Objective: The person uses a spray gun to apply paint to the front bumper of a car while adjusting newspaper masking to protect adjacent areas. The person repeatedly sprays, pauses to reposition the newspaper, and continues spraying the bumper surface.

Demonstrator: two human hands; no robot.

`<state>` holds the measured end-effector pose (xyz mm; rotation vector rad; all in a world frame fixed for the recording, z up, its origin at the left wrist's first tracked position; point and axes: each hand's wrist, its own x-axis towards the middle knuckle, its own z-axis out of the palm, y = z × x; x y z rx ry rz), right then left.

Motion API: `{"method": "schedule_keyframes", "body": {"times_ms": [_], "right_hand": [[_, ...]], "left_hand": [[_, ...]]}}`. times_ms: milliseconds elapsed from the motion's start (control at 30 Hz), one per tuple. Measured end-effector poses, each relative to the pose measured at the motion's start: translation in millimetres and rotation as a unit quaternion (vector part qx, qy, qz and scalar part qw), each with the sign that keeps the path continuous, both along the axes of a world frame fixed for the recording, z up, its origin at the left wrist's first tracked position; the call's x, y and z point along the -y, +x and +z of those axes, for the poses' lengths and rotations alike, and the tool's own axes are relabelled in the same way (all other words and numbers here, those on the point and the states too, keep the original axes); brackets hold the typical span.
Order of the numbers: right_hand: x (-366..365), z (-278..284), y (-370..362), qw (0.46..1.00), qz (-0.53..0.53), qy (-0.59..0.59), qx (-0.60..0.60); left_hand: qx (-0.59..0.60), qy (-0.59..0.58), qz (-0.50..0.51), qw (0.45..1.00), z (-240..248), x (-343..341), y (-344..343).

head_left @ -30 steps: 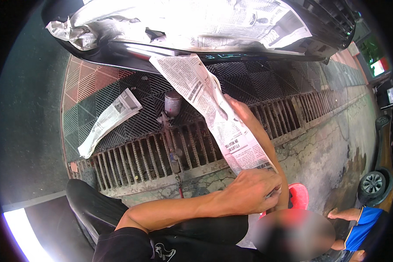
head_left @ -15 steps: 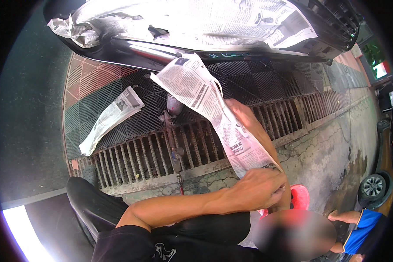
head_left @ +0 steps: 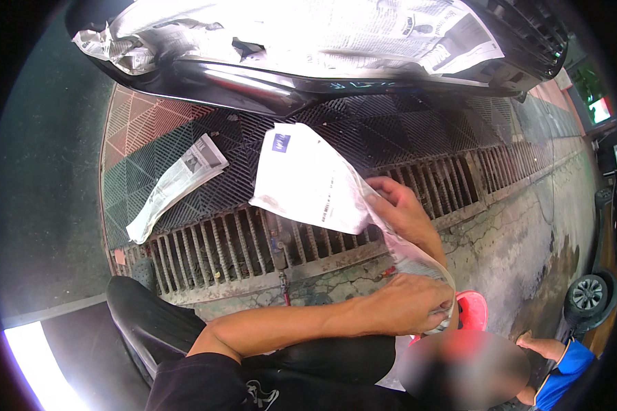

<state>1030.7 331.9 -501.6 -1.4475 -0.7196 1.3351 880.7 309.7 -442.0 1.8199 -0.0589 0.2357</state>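
Note:
A long newspaper strip [head_left: 315,185] stretches from my hands out over the floor, its wide far end spread and pale in the light. My left hand [head_left: 415,301] is closed on the strip's near end, close to my body. Farther out, my right hand [head_left: 401,209] pinches the strip's edge between thumb and fingers where it narrows. Beyond the strip is a black car bumper [head_left: 253,89], largely covered by newspaper sheets [head_left: 288,41]. Below the strip, a metal hose fitting [head_left: 279,250] shows in part, a red hose end [head_left: 286,294] beside it.
A loose folded newspaper piece [head_left: 178,185] lies on the ridged floor mat [head_left: 137,164] to the left. A rusty drain grate [head_left: 199,250] crosses the floor. At the right are a car wheel [head_left: 588,293] and another person's blue sleeve [head_left: 565,377]. A red object [head_left: 473,309] sits near my left hand.
The strip's far end has dropped away from the bumper's edge and turned over, spreading wider. My right hand has moved down and now shows beside the paper. My left hand stays nearly in place.

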Motion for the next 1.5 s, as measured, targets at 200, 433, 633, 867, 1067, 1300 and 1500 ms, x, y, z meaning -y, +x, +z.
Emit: {"method": "schedule_keyframes", "body": {"times_ms": [200, 433, 633, 867, 1067, 1300, 1500], "right_hand": [[54, -73, 99, 0.939, -0.044, -0.099, 0.327], [122, -139, 202, 0.647, -0.387, -0.353, 0.554], [122, -161, 170, 0.667, -0.348, -0.298, 0.588], [91, -120, 54, 0.84, -0.051, -0.164, 0.515], [60, -13, -40, 0.86, 0.078, -0.195, 0.465], [-1, 84, -115, 0.81, 0.184, -0.275, 0.485], [-64, 69, -120, 0.685, 0.356, -0.455, 0.444]], "left_hand": [[-0.138, -0.103, 0.088, 0.981, -17, -20, -12], [-0.236, -0.11, 0.389, 0.884, -113, -69, -60], [-0.317, 0.073, 0.615, 0.718, -203, -131, -118], [-0.434, -0.027, 0.53, 0.728, -243, -185, -109], [-0.448, -0.097, 0.552, 0.697, -255, -213, -102], [-0.441, -0.107, 0.51, 0.731, -266, -220, -103], [-0.371, -0.137, 0.426, 0.814, -222, -205, -91]]}}
